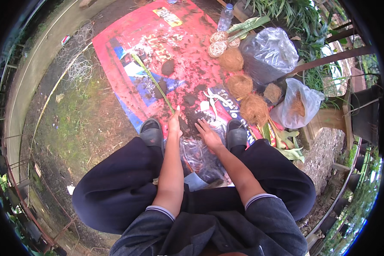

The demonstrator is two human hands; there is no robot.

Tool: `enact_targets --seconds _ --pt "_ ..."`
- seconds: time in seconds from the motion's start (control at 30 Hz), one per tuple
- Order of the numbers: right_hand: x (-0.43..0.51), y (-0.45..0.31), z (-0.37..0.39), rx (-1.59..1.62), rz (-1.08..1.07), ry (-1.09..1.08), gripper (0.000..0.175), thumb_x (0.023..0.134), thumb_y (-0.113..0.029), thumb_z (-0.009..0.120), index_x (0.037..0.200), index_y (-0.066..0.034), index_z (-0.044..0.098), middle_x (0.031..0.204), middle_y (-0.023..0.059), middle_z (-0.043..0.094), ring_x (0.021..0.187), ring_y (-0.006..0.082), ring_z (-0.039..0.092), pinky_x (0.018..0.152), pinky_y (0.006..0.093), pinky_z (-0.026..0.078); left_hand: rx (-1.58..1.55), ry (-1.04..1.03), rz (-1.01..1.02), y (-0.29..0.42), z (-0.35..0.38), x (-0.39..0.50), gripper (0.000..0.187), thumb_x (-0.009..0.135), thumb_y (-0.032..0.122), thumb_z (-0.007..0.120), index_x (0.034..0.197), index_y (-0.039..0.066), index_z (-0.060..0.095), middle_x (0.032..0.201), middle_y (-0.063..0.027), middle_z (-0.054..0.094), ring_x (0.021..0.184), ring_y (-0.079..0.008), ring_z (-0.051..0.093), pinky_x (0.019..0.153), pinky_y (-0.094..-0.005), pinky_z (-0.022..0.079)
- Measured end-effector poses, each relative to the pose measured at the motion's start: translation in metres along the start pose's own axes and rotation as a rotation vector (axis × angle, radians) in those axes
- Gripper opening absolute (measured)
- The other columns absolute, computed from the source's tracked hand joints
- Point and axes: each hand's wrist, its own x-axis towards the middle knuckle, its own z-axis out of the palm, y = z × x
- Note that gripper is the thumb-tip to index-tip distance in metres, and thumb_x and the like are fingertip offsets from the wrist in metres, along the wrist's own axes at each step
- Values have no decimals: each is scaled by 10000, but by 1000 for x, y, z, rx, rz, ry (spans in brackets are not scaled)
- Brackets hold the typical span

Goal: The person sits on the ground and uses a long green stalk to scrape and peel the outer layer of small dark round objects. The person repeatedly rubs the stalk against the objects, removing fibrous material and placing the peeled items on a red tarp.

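My left hand is closed around the lower end of a long narrow green leaf, which slants up and away to the left. Dark soil lies between my hands on a red printed plastic banner. My right hand rests on the soil's right edge, fingers spread, gripping nothing. Just beyond it are white-handled pruning shears and a small white piece. Dark lumps of soil sit farther up the banner, one partly behind the leaf.
Coconut-fibre balls, wound white balls and a plastic bottle line the banner's right side. Beyond them stand a large clear plastic bag and a smaller bag with fibre. Tangled wire lies on the ground at left. My sandalled feet flank the soil.
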Motion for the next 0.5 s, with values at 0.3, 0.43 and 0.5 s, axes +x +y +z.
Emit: enact_targets --seconds 0.3,0.43,0.5 --pt "6 23 -8 -18 -91 -8 369 759 -60 633 1127 -61 658 1161 92 595 1098 276 552 945 363 475 -136 -30 36 -6 11 -4 407 922 492 589 740 140 495 676 -21 539 584 -189 554 547 -319 460" --pt "17 23 -3 -37 -40 -16 312 762 -54 616 1067 -76 678 1052 64 624 1036 253 566 902 361 488 -161 -94 -33 -7 -4 4 421 923 534 554 739 167 464 689 -7 518 615 -195 549 591 -345 477" --pt "19 21 0 -31 -14 -8 289 758 -46 602 1033 -75 687 1032 62 628 1013 258 574 882 361 497 -89 -87 -65 -5 -6 3 415 926 525 556 735 174 442 687 -3 507 618 -196 548 597 -351 474"
